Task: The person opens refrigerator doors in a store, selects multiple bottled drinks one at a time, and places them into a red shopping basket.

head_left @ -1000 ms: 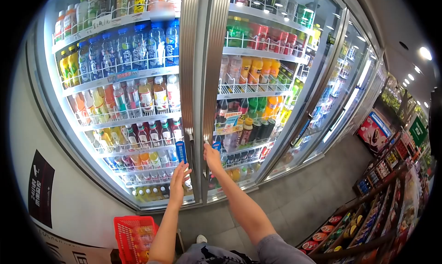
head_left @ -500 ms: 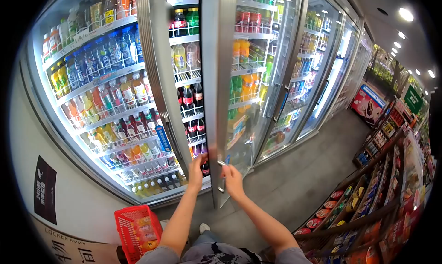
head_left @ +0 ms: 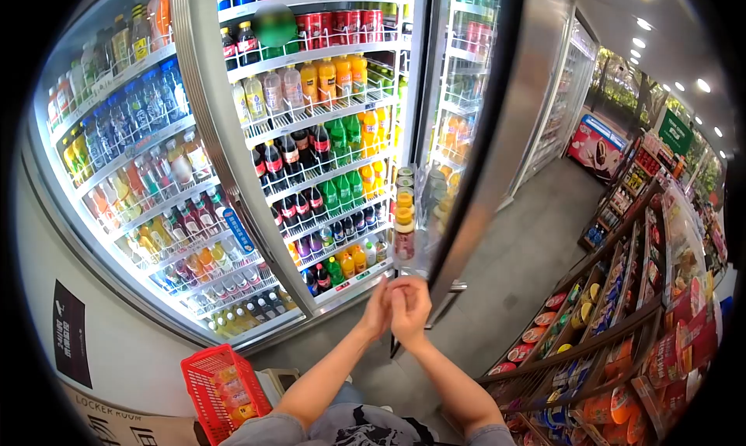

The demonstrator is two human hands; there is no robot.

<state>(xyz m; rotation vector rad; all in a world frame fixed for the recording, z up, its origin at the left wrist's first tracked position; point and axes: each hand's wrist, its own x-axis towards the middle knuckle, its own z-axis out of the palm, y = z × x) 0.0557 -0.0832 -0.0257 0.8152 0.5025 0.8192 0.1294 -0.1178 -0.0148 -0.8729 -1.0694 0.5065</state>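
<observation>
My left hand (head_left: pixel 376 312) and my right hand (head_left: pixel 410 304) meet in front of the opened drinks fridge. Both have curled fingers and touch each other; anything between them is hidden. Just beyond them is the glass fridge door (head_left: pixel 483 158), swung wide, with its metal handle (head_left: pixel 458 288) to the right of my right hand and not gripped. Inside, the shelves hold cola bottles (head_left: pixel 272 160), green bottles (head_left: pixel 336 135), orange drink bottles (head_left: pixel 326 79) and red cans (head_left: pixel 361 25). Jars with yellow lids (head_left: pixel 404 205) stand at the shelves' right side, near the door.
A red basket (head_left: pixel 203 358) with orange-coloured packaged goods (head_left: pixel 233 391) sits low on the left. A shut fridge (head_left: pixel 132 158) full of bottles adjoins the open one. On the right, snack shelves (head_left: pixel 622 322) line the grey floor (head_left: pixel 505 252). A red-and-blue chest freezer (head_left: pixel 597 147) stands farther back.
The fridge door has swung much wider, exposing the shelves. My right hand has left the door handle area, and my hands have come together. The view has shifted.
</observation>
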